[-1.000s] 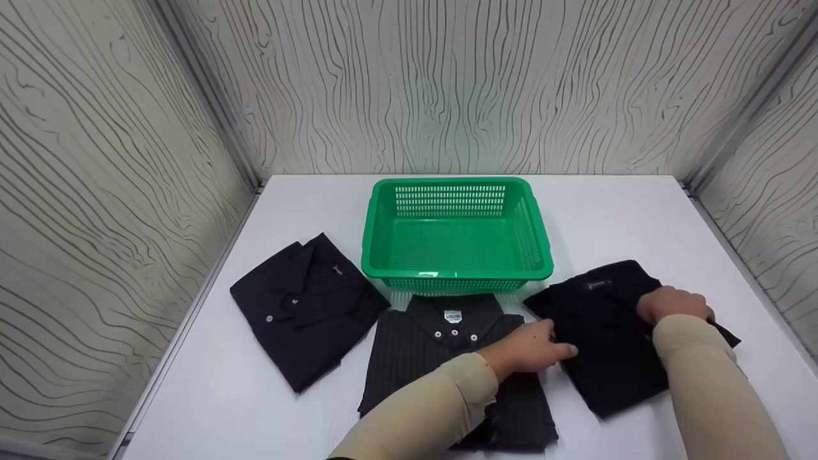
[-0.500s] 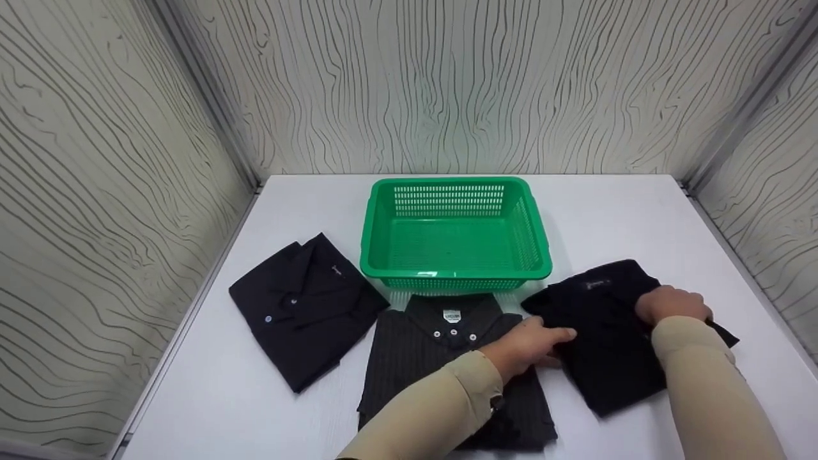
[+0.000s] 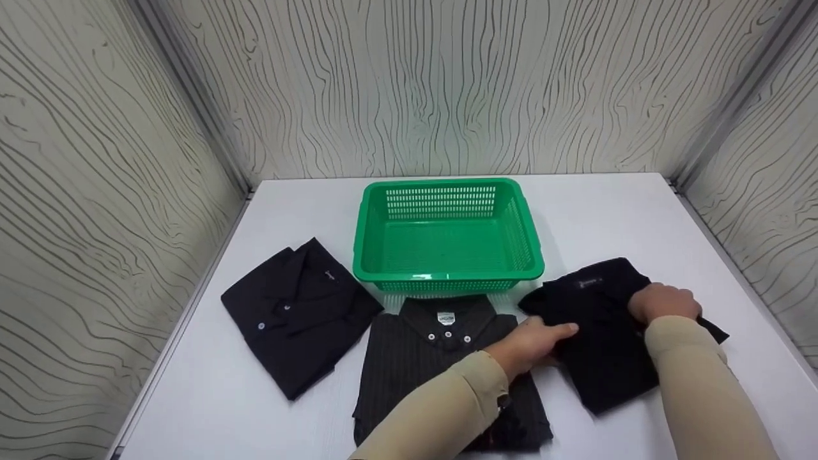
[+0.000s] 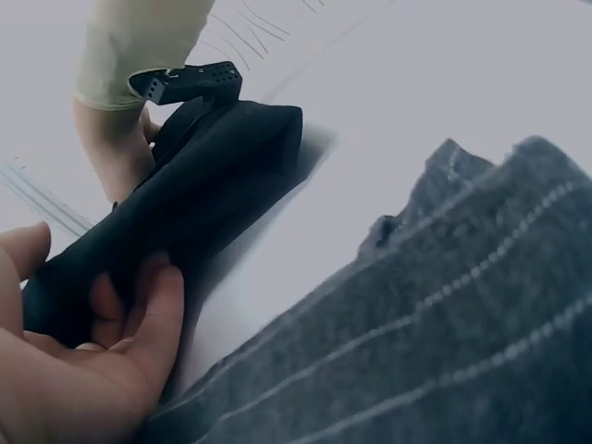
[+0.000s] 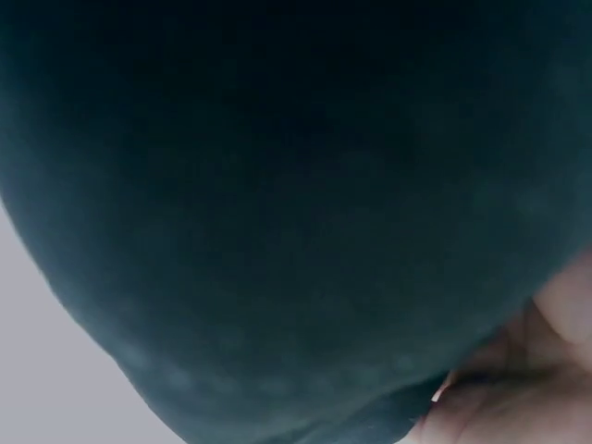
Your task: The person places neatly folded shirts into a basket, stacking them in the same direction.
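Note:
A folded black shirt [image 3: 604, 358] lies at an angle on the right of the table, between my two hands. My left hand [image 3: 527, 345] holds its left edge, thumb over the top and fingers tucked beneath; the left wrist view shows those fingers [image 4: 162, 310] curled against the dark cloth. On the opposite edge my right hand [image 3: 664, 303] grips the fabric, its fingertips hidden in the head view. Dark cloth [image 5: 277, 231] fills most of the right wrist view. Under my left forearm lies a folded dark striped shirt [image 3: 409, 364] with white collar buttons.
Behind the shirts stands an empty green plastic basket [image 3: 447, 276]. Another folded black shirt [image 3: 307, 319] rests tilted on the left of the white table [image 3: 211, 409]. Wood-grain patterned panels [image 3: 409, 83] enclose the back and both sides.
My left hand has shifted slightly, its fingers going under the shirt's edge and the thumb coming over the top. My right hand keeps its grip. The head view has shifted a little.

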The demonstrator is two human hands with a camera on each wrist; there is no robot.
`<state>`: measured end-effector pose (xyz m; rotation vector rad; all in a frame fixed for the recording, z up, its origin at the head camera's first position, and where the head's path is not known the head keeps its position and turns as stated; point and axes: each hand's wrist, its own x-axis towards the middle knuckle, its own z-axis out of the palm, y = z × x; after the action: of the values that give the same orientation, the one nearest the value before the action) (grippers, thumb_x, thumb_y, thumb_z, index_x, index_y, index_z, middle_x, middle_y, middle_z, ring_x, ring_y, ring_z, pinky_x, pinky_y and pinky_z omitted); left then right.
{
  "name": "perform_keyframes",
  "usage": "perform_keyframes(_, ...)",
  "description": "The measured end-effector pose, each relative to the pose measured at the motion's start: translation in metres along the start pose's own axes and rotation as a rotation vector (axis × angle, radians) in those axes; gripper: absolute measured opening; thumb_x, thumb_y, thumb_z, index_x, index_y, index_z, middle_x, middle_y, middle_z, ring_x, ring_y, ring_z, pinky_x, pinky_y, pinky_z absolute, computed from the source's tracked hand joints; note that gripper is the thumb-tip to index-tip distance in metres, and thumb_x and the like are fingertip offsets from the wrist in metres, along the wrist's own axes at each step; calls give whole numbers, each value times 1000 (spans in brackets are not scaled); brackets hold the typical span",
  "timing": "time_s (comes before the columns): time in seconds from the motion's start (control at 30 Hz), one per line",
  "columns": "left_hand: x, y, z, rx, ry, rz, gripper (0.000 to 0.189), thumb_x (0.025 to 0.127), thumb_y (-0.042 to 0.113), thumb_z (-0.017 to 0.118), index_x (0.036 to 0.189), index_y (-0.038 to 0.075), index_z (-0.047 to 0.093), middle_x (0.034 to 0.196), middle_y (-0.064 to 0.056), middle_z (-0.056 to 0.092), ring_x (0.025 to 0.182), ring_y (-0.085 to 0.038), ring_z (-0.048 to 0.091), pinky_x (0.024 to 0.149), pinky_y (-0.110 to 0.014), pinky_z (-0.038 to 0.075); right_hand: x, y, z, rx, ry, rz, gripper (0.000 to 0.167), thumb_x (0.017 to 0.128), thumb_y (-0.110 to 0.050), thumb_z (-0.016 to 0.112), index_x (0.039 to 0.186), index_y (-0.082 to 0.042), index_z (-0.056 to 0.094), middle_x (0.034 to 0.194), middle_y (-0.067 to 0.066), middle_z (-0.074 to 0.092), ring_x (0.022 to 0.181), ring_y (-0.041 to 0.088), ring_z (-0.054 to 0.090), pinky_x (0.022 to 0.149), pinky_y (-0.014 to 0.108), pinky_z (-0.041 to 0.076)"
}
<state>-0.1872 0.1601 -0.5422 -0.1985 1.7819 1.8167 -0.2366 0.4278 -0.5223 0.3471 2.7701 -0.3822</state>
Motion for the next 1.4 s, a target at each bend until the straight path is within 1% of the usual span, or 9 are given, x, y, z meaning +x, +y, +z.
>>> perform_keyframes(0.17,-1,-1,2,133,12,42,72,89,28,79,144,-3,45,134,-11,55,116,-22,57,98,-43,49,-2,3,0,14,-6,-8,25,85,-12,46,75,4,63,84,31,57,83,49,51,66,55,47)
perform_keyframes(0.33,-1,-2,4,121,-31,55,57,93,20,76,138,0,48,120,-11,59,104,-23,63,85,-48,55,-2,3,-1,-1,-1,-12,26,85,-13,46,72,3,62,81,29,58,81,46,52,68,55,46)
perform_keyframes(0.47,-1,-3,4,117,-20,63,41,96,12,71,130,1,50,107,-11,59,89,-25,65,74,-49,56,-1,5,-1,-6,-18,-20,27,86,-15,45,71,0,61,81,27,58,79,44,52,66,54,46)
perform_keyframes(0.57,-2,-3,4,100,-28,78,35,97,9,68,127,4,51,102,-10,59,84,-25,65,72,-48,56,-2,7,-2,1,-29,-27,26,86,-18,44,67,-6,57,78,22,58,73,39,52,62,50,46)
perform_keyframes(0.63,-3,-2,5,136,-18,83,33,97,10,68,126,6,52,103,-7,60,87,-21,63,77,-44,55,-2,9,-3,11,-25,-30,26,87,-19,44,66,-8,54,77,20,59,70,36,53,59,48,46)
perform_keyframes(0.8,-9,1,8,283,31,98,35,96,19,70,125,7,56,109,-1,59,97,-11,56,90,-32,47,0,15,-4,39,-9,-51,27,90,-22,41,71,-8,53,79,20,59,69,34,53,56,48,45)
perform_keyframes(1.1,-21,8,11,481,35,220,39,96,24,70,128,7,57,112,2,61,97,-5,55,90,-26,47,7,11,-14,61,-27,-97,28,92,-21,42,83,0,57,82,21,59,71,34,54,58,49,46)
perform_keyframes(1.23,-26,14,10,529,33,258,41,97,27,69,130,7,57,114,2,62,98,-4,55,90,-25,48,7,2,-22,63,9,-110,29,92,-19,41,90,5,58,86,24,60,72,36,55,59,51,46)
perform_keyframes(1.4,-30,26,6,548,33,297,40,98,28,68,130,7,57,112,1,63,96,-5,57,86,-25,49,8,-6,-37,46,38,-133,31,93,-20,41,94,7,57,90,28,60,74,39,57,58,52,46)
